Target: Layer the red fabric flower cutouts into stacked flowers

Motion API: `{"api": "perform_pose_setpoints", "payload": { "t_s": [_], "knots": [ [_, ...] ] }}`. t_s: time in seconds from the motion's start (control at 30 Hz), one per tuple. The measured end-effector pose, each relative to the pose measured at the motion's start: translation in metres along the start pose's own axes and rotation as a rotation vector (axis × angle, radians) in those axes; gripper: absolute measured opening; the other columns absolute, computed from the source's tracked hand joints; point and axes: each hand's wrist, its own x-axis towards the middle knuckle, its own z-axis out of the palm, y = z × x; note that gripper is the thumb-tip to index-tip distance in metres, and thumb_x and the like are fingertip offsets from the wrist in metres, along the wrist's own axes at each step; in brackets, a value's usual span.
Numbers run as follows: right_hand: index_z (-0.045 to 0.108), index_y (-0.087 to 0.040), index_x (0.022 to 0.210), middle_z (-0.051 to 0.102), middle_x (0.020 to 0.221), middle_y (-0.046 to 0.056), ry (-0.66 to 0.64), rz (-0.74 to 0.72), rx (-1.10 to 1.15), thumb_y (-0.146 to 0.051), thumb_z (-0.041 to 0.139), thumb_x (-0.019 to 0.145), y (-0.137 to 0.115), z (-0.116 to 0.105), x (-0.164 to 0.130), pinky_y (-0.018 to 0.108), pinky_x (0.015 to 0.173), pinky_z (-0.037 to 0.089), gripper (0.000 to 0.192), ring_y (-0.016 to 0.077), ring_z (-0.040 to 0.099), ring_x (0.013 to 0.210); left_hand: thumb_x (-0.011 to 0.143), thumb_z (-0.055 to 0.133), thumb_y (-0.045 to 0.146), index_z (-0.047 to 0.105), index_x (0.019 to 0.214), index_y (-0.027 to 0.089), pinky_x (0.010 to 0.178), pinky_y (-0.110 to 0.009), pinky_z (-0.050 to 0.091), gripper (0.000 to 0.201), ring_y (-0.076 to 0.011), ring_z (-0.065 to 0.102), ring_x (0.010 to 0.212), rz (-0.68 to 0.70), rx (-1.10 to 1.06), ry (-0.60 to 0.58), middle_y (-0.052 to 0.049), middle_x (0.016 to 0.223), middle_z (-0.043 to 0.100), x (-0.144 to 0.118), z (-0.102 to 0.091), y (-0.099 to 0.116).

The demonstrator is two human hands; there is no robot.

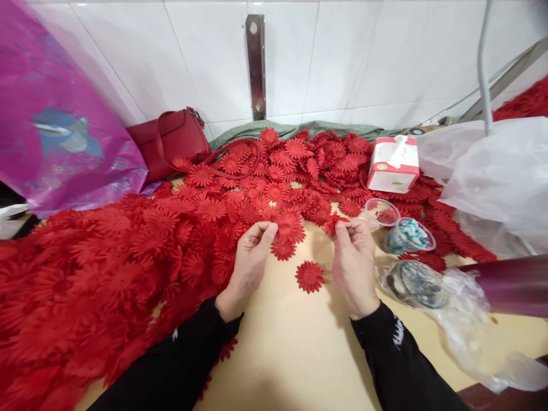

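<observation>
Flower (pixel 287 227) red, daisy-petalled | left hand (pixel 250 257) pinching it | right hand (pixel 355 260) pinching another.

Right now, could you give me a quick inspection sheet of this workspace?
Surface: tan table, bare only in front of the hands.
Job's things: red fabric flowers heaped left and back; one flower lies alone between the hands.
Clutter: red handbag, tissue box, two plastic cups, clear bags, purple bag, dark cylinder.
Grippers: left hand pinches a flower at the heap's edge; right hand pinches a flower.
Cables: a thin cable runs along the wall at right.
Surroundings: white tiled wall with a metal bracket.
</observation>
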Motion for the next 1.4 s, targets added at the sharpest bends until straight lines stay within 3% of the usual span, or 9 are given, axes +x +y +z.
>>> {"api": "perform_pose_setpoints", "payload": {
  "t_s": [0.13, 0.23, 0.4, 0.53, 0.67, 0.83, 1.07, 1.27, 1.4],
  "knots": [
    [0.065, -0.022, 0.107, 0.07, 0.111, 0.007, -0.141, -0.122, -0.136, -0.035, 0.067, 0.097, -0.009, 0.004, -0.004, 0.043, 0.102, 0.051, 0.017, 0.022, 0.067, 0.108, 0.085, 0.082, 0.048, 0.069, 0.085, 0.019, 0.069, -0.019, 0.046, 0.032, -0.0085, 0.051, 0.071, -0.002, -0.09, 0.064, 0.003, 0.081, 0.06, 0.003, 0.0, -0.004],
    [0.068, -0.023, 0.115, 0.068, 0.13, 0.011, -0.248, -0.25, -0.252, -0.032, 0.06, 0.101, -0.018, 0.01, -0.015, 0.05, 0.115, 0.045, 0.018, 0.0252, 0.061, 0.13, 0.084, 0.082, 0.048, 0.069, 0.085, 0.019, 0.07, -0.019, 0.047, 0.033, -0.0089, 0.052, 0.072, -0.005, -0.089, 0.071, 0.003, 0.082, 0.061, 0.002, 0.001, -0.003],
    [0.064, -0.025, 0.123, 0.071, 0.115, 0.006, -0.339, -0.117, -0.141, -0.032, 0.069, 0.096, -0.021, 0.015, -0.025, 0.04, 0.1, 0.056, 0.028, 0.0194, 0.067, 0.106, 0.087, 0.079, 0.049, 0.07, 0.082, 0.018, 0.073, -0.021, 0.047, 0.033, -0.0099, 0.052, 0.071, -0.004, 0.029, -0.044, 0.002, 0.078, 0.062, -0.001, 0.002, 0.0],
    [0.062, -0.024, 0.116, 0.067, 0.101, 0.002, -0.349, -0.022, -0.021, -0.027, 0.072, 0.093, -0.016, 0.015, -0.025, 0.033, 0.092, 0.058, 0.025, 0.0155, 0.066, 0.095, 0.082, 0.083, 0.051, 0.073, 0.088, 0.02, 0.079, -0.025, 0.051, 0.033, -0.0126, 0.059, 0.077, -0.061, 0.016, -0.146, 0.0, 0.085, 0.07, -0.002, 0.004, -0.001],
    [0.062, -0.025, 0.118, 0.065, 0.109, 0.004, -0.353, -0.139, -0.112, -0.024, 0.072, 0.093, -0.02, 0.013, -0.024, 0.035, 0.091, 0.058, 0.027, 0.0162, 0.065, 0.093, 0.082, 0.084, 0.046, 0.072, 0.082, 0.021, 0.08, -0.027, 0.052, 0.028, -0.0139, 0.06, 0.078, -0.035, 0.072, -0.153, 0.0, 0.082, 0.07, -0.001, 0.005, 0.0],
    [0.071, -0.026, 0.109, 0.063, 0.121, 0.009, -0.41, -0.352, -0.294, -0.023, 0.068, 0.097, -0.03, 0.012, -0.027, 0.045, 0.104, 0.054, 0.013, 0.0232, 0.062, 0.119, 0.078, 0.088, 0.044, 0.069, 0.08, 0.02, 0.078, -0.024, 0.051, 0.03, -0.0117, 0.058, 0.075, -0.032, 0.043, -0.117, 0.001, 0.081, 0.069, -0.001, 0.004, 0.002],
    [0.075, -0.025, 0.098, 0.072, 0.113, 0.006, -0.466, -0.072, -0.093, -0.031, 0.073, 0.094, -0.025, 0.01, -0.02, 0.041, 0.102, 0.057, 0.008, 0.0216, 0.069, 0.111, 0.085, 0.083, 0.045, 0.075, 0.085, 0.021, 0.082, -0.026, 0.053, 0.025, -0.0116, 0.064, 0.078, -0.068, -0.065, -0.197, 0.001, 0.083, 0.072, -0.002, 0.0, -0.008],
    [0.07, -0.024, 0.091, 0.074, 0.104, 0.003, -0.413, 0.113, 0.051, -0.041, 0.075, 0.091, -0.023, 0.01, -0.016, 0.037, 0.089, 0.059, 0.017, 0.019, 0.069, 0.094, 0.089, 0.077, 0.05, 0.079, 0.086, 0.02, 0.09, -0.033, 0.056, 0.03, -0.0183, 0.07, 0.084, -0.074, 0.113, -0.284, -0.005, 0.086, 0.077, -0.005, 0.005, 0.003],
    [0.063, -0.025, 0.087, 0.068, 0.09, -0.001, -0.333, 0.203, 0.197, -0.043, 0.076, 0.088, -0.012, 0.007, -0.009, 0.033, 0.082, 0.057, 0.022, 0.0161, 0.064, 0.082, 0.087, 0.079, 0.046, 0.078, 0.084, 0.021, 0.079, -0.029, 0.053, 0.026, -0.0153, 0.063, 0.075, -0.049, 0.159, -0.247, -0.002, 0.081, 0.072, -0.007, 0.006, 0.008]
  ]
}}
